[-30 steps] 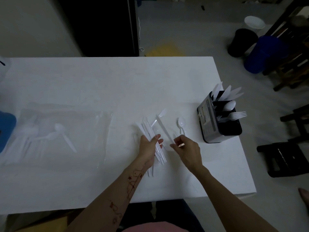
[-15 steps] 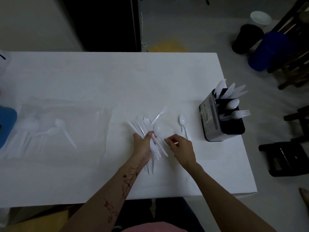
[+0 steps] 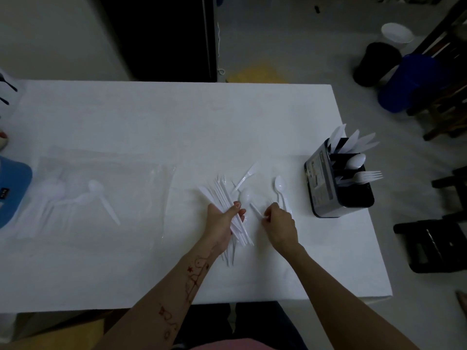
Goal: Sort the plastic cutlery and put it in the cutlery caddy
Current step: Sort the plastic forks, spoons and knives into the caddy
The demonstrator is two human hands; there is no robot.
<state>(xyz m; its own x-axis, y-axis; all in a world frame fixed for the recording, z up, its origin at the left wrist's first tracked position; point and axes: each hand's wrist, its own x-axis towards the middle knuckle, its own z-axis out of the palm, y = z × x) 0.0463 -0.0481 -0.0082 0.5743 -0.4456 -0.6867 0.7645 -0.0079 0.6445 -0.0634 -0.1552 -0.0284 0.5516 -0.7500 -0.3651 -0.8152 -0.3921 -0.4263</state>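
The left hand (image 3: 222, 223) grips a bundle (image 3: 227, 208) of thin white plastic cutlery, fingers and thumb curled round its middle; fork tines fan out at the far end and slim handles stick out toward the near table edge. Just right of it, the right hand (image 3: 279, 223) pinches the near end of one slender white piece (image 3: 255, 210), which slants up to the far left. Between and beyond the hands lie loose pieces on the table (image 3: 151, 122): a glossy spoon bowl (image 3: 245, 197), a knife (image 3: 244, 177) lying diagonally, and a spoon (image 3: 280, 185) with its rounded bowl at the far end, just right of the right hand. Further right, near the table's right edge, stands the caddy (image 3: 326, 183), a boxy black holder with a shiny printed side; knives sit in its far compartment, spoons in the middle, forks nearest. The table is covered in smooth white. At the left lies a crinkled clear bag (image 3: 101, 198) with more spoons showing faintly through it.
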